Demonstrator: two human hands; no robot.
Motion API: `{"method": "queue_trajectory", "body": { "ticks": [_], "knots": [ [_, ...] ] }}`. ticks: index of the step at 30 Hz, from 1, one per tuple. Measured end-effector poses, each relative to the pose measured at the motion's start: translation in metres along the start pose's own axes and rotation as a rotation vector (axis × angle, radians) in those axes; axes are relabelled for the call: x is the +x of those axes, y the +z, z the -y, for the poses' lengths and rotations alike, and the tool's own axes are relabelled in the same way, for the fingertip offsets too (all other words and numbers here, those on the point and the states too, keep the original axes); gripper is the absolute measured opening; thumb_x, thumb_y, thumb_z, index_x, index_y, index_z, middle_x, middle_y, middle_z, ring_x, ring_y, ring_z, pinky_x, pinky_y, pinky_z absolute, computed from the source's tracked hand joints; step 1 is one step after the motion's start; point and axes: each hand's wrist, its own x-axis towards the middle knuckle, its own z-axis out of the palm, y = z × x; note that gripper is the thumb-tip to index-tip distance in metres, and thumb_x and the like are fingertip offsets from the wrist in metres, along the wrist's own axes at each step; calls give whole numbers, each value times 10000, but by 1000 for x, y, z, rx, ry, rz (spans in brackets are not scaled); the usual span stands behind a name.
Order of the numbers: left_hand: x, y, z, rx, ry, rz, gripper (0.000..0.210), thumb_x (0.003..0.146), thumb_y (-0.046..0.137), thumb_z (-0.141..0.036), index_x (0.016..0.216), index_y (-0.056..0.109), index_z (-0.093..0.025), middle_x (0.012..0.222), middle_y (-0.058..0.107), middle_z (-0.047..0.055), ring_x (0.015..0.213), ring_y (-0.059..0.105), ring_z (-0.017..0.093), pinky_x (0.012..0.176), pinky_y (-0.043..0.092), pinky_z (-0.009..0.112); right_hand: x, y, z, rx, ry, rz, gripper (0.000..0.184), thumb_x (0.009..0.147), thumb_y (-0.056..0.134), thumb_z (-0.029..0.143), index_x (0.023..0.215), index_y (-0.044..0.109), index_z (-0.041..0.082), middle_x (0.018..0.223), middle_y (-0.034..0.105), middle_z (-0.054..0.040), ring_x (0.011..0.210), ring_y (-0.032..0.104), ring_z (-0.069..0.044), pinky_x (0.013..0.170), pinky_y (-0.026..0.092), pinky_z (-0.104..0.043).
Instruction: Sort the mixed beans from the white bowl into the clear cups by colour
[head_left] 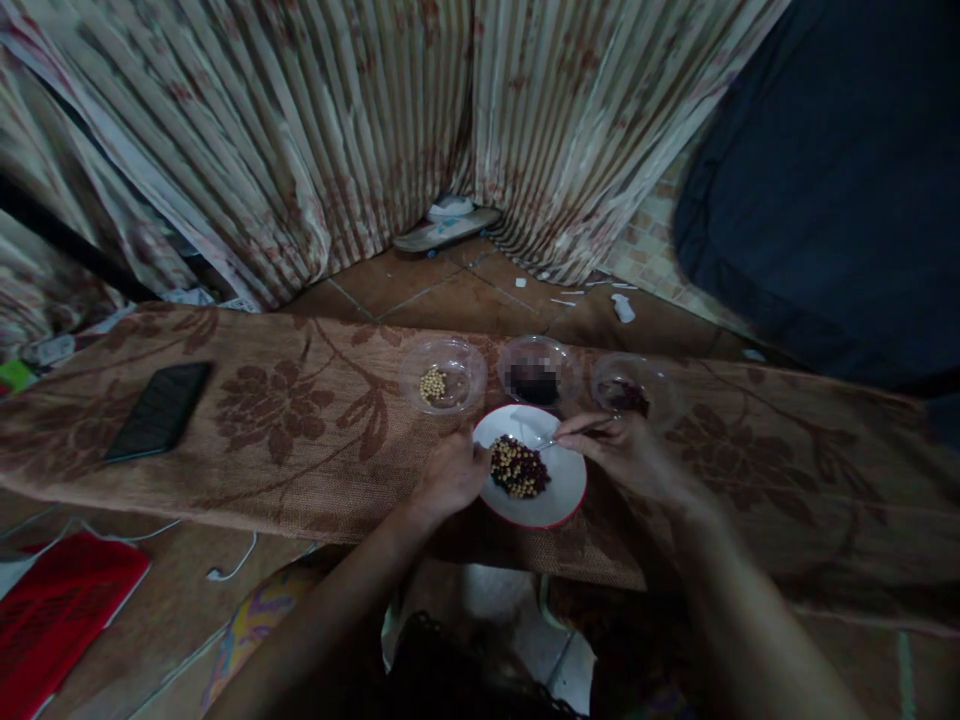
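A white bowl with a red rim [568, 492] stands near the front edge of the cloth-covered table, holding a mix of yellowish and dark beans [519, 468]. My left hand [452, 472] grips its left rim, thumb on top. Pinched in my right hand [622, 446] is a metal spoon [547, 443], its tip down in the bowl at the beans. Just behind are three clear plastic bowls: the left one [469, 372] has yellowish beans [433, 385], the middle one [536, 348] has dark contents partly blurred out, and the right one [660, 392] has dark red beans [628, 397].
A dark phone [159, 410] lies on the table [360, 485] at the left. Beyond the far edge, a skateboard [448, 230] and white scraps [622, 307] are on the tiled floor, before striped curtains [360, 120]. A red bag-like item [71, 620] and a white cable [236, 565] lie lower left.
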Motion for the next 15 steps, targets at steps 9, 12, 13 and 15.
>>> {"method": "queue_trajectory", "body": {
  "ticks": [9,12,13,15],
  "knots": [
    [2,5,5,8,29,-32,280,844,380,-234,1039,556,-136,981,670,117,897,636,209,811,483,312,0,4,5,-223,-34,20,267,831,558,432,817,674,191,770,690,-26,636,619,-162,570,455,-250],
    [2,5,5,10,23,-20,287,843,375,-232,1044,554,-133,960,670,117,873,639,212,791,486,316,1,7,5,-225,-55,13,271,838,549,432,809,666,189,755,680,-22,624,604,-155,571,443,-246],
    [3,5,5,9,25,-19,297,845,372,-235,1060,549,-133,956,669,118,866,640,214,784,487,321,1,8,5,-231,-57,11,271,839,548,433,806,665,191,731,673,-17,606,594,-149,562,435,-244],
    [3,6,6,0,36,-25,324,843,372,-231,1113,527,-138,966,668,116,862,640,215,786,487,329,0,8,5,-255,-47,15,266,840,547,432,807,663,194,677,652,-3,566,571,-140,533,414,-238]
  ]
}}
